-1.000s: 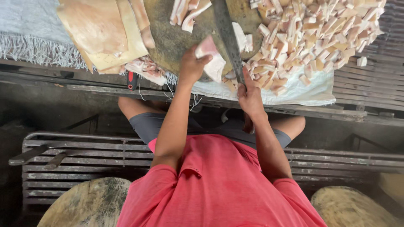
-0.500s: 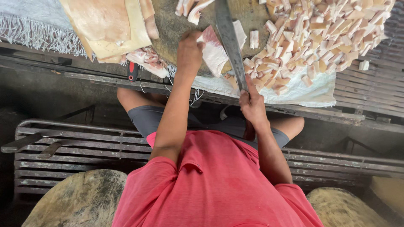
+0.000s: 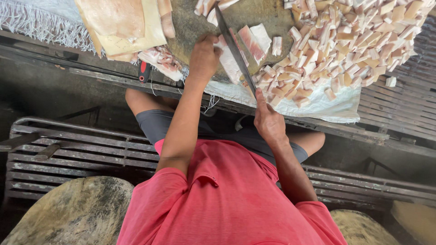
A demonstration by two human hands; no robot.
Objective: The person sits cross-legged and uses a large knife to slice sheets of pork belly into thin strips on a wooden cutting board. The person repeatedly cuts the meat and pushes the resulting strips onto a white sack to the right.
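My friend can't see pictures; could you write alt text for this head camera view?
A person in a red shirt cuts pale meat strips on a round board: the right hand holds a long knife, the left hand steadies the meat, beside a pile of cut cubes.

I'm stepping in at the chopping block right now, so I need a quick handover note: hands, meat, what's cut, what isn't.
Right hand: shut on the long knife, blade over the block.
Left hand: pressing down the meat strip beside the blade.
Done: big pile of cut cubes on the white sheet.
Left: that strip, two slices by it, and large slabs at the left.
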